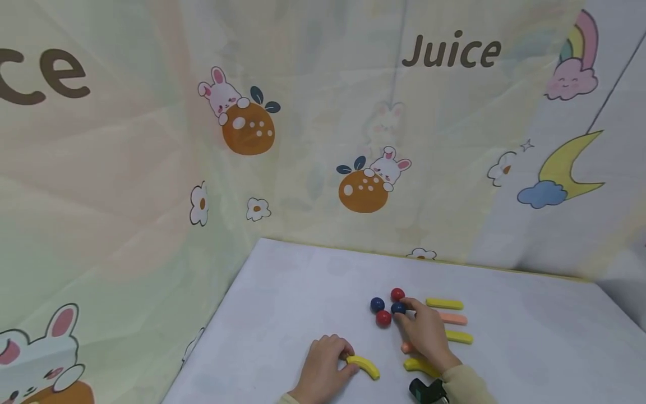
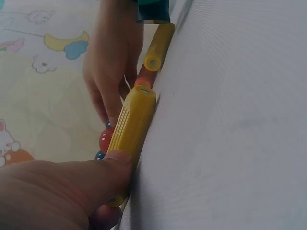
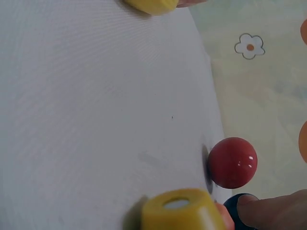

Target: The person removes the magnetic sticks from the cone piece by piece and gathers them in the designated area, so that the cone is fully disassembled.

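Note:
My left hand (image 1: 325, 367) pinches one end of a yellow curved toy piece (image 1: 364, 366) between thumb and fingers at the table's front. Close up in the left wrist view, the curved piece (image 2: 134, 120) shows ridges and a hole in its end. To the right, my right hand (image 1: 426, 334) pinches a dark blue ball (image 1: 398, 308) with thumb and fingers. Clustered about it are a red ball (image 1: 397, 294), a second red ball (image 1: 383, 318) and another blue ball (image 1: 377, 304). The right wrist view shows one fingertip on the blue ball (image 3: 234, 211), beside a red ball (image 3: 232, 163).
Right of the balls lie a yellow stick (image 1: 444, 304), a pink stick (image 1: 456, 319) and another yellow stick (image 1: 460, 337). Partly under my right arm are an orange piece (image 1: 406, 347) and a second yellow curved piece (image 1: 419, 366). A printed curtain (image 1: 313, 235) borders the white table (image 1: 303, 292).

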`<state>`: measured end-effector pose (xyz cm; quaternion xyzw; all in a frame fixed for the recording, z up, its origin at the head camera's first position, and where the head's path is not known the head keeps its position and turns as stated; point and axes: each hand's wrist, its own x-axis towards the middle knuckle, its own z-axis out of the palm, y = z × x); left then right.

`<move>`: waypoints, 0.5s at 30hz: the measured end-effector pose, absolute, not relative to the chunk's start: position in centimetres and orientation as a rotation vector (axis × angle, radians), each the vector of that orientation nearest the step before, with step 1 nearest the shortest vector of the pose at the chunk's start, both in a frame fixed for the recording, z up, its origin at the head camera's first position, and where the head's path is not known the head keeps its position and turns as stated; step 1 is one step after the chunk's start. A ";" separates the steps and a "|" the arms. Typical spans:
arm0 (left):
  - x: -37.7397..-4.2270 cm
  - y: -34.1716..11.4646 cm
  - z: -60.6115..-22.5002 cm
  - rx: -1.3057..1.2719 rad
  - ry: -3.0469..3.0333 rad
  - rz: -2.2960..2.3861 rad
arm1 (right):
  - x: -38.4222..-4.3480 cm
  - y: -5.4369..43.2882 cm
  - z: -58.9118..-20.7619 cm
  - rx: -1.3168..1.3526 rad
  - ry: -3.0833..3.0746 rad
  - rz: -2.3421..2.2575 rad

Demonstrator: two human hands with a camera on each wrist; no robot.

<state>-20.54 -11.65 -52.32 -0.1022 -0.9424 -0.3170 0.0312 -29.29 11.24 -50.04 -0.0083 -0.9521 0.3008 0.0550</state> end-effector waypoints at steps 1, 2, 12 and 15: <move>-20.5 -11.6 -52.3 -0.314 -2.907 -0.973 | -29.3 11.2 -50.1 -0.023 -2.893 0.912; -20.5 -11.6 -52.3 -0.315 -2.908 -0.973 | -29.3 11.1 -50.1 -0.022 -2.897 0.914; -20.3 -11.6 -52.4 -0.335 -2.855 -0.967 | -28.8 10.9 -50.0 -0.094 -2.888 0.961; -20.4 -11.8 -52.3 -0.304 -2.814 -1.033 | -27.6 10.6 -49.6 -0.104 -2.863 0.978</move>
